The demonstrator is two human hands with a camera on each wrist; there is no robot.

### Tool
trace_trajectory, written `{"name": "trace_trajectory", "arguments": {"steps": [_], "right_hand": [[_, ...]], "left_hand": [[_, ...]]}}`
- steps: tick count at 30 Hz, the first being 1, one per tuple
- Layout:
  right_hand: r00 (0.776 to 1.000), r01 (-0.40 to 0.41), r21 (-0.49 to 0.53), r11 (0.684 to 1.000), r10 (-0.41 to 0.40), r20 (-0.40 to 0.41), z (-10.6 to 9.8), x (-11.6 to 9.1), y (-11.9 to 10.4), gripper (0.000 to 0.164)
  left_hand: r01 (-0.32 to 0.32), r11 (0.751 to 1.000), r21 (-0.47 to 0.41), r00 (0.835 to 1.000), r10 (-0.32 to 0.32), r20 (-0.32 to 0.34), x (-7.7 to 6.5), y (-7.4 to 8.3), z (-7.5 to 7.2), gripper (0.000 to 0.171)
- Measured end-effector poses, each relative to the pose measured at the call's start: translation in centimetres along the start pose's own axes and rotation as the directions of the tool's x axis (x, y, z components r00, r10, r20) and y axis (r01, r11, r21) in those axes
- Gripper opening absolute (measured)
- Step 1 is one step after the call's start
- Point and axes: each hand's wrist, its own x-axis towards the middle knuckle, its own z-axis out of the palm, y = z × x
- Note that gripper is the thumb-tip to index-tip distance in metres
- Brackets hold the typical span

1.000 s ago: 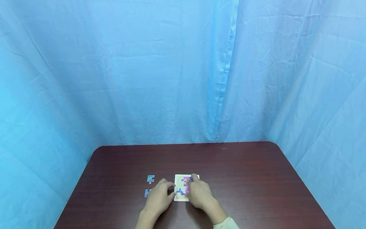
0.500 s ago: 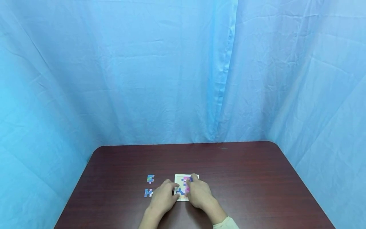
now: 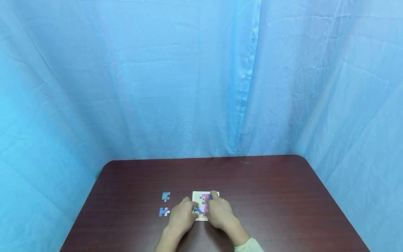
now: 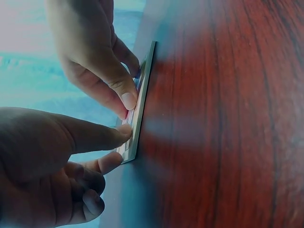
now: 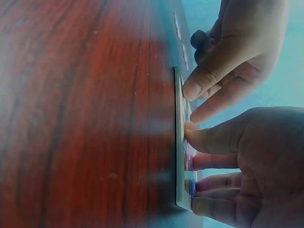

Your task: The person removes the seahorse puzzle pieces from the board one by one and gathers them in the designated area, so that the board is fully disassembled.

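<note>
Head: jigsaw tray low ctr of frame, 2 loose jigsaw pcs to its L; L hand unclenched, thumb + index extended onto tray, R hand likewise, fingers spread. L wrist: tray L of ctr, both thumbs touching. R wrist: tray R of ctr, R fingers straight against it.

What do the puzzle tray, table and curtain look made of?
Puzzle tray: perhaps thin wood or stiff board, matte; its flat pale edge suggests either.

Table: wood or wood-look laminate, satin, judging by dark red grain and soft reflections.

Curtain: fabric, likely synthetic, from creases and slight sheen.
</note>
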Motion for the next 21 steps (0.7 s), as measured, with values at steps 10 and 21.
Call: {"name": "trace_trajectory", "arguments": {"steps": [10, 21], "right_hand": [[1.000, -0.005, 0.009, 1.000, 0.005, -0.005, -0.02, -0.01, -0.09, 0.054], [1.000, 0.010, -0.005, 1.000, -0.010, -0.028, 0.00, -0.10, -0.04, 0.049]], "left_hand": [[0.045, 0.999, -0.002, 0.999, -0.045, -0.004, 0.27, 0.19, 0.37, 0.029], [0.070, 0.998, 0.009, 0.998, -0.069, -0.010, 0.55, 0.68, 0.39, 0.028]]}}
